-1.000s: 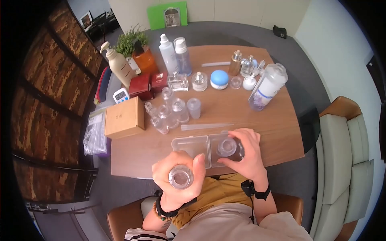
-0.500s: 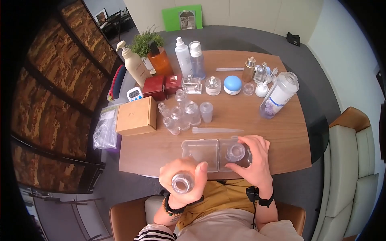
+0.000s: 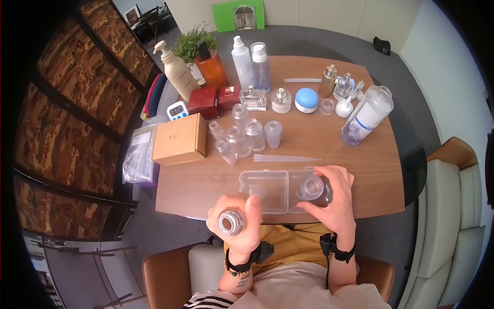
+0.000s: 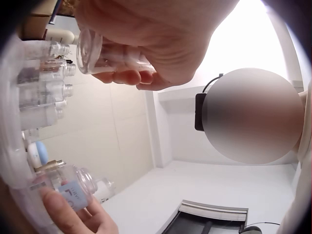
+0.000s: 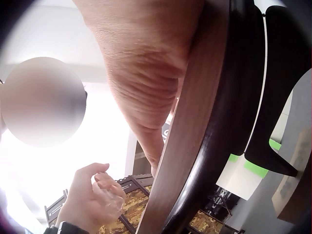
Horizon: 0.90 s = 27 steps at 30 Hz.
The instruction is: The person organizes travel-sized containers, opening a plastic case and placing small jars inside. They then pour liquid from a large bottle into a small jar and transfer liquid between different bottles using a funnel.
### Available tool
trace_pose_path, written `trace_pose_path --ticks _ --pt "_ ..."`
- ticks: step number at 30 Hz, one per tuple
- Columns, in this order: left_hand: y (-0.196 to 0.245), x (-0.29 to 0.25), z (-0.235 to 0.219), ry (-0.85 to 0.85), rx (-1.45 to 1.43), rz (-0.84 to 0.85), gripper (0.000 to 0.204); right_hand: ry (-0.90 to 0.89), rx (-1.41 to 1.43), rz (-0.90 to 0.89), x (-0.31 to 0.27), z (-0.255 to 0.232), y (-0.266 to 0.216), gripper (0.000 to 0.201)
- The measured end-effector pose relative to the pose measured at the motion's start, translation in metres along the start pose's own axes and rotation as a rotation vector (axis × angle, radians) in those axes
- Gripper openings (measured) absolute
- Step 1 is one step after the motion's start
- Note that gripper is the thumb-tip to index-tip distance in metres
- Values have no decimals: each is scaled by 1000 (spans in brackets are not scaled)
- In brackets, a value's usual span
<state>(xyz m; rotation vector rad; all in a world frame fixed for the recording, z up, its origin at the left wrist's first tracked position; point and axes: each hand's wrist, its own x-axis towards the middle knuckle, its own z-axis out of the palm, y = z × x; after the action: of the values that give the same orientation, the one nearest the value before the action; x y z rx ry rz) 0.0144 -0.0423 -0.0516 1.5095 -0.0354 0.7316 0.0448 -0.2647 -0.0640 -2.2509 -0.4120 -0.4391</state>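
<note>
My left hand (image 3: 250, 226) grips a small clear bottle (image 3: 230, 222) at the table's front edge, its uncapped round mouth facing the head camera. In the left wrist view the fingers wrap that bottle and its thick base (image 4: 90, 52) sticks out. My right hand (image 3: 337, 203) curls its thumb and fingers around a wider clear bottle (image 3: 311, 187), also uncapped, which has a blue label (image 4: 73, 195). That bottle stands over the right half of an open clear plastic case (image 3: 263, 191). In the right wrist view its own hand hides the bottle.
Several clear bottles (image 3: 237, 140) and a frosted cup (image 3: 274, 135) stand beyond the case, beside a cardboard box (image 3: 180, 140). A clear tapered strip (image 3: 285, 158) lies behind the case. A large tilted bottle (image 3: 366, 116) is at the right; perfume bottles (image 3: 281, 101) and pump bottles line the back.
The head view has turned, so the table appears farther right. My left hand has shifted left from the case, tipping its bottle slightly; my right hand stays around the other bottle.
</note>
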Motion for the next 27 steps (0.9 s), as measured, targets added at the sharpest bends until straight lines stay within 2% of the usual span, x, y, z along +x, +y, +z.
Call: trace_pose_path --ticks 2,4,7,26,27 --pt "-1 1 1 15 -18 -31 23 10 -4 -4 1 0 0 79" --pt "-3 0 1 -59 55 87 26 18 -8 -5 -1 1 0 79" --pt "-3 0 2 -66 53 109 27 15 -7 -8 0 0 0 80" --pt "-2 0 7 -111 54 96 27 -3 -6 6 0 -1 -1 82" --pt "-2 -1 8 -76 16 51 26 -4 -6 6 0 -1 -1 82"
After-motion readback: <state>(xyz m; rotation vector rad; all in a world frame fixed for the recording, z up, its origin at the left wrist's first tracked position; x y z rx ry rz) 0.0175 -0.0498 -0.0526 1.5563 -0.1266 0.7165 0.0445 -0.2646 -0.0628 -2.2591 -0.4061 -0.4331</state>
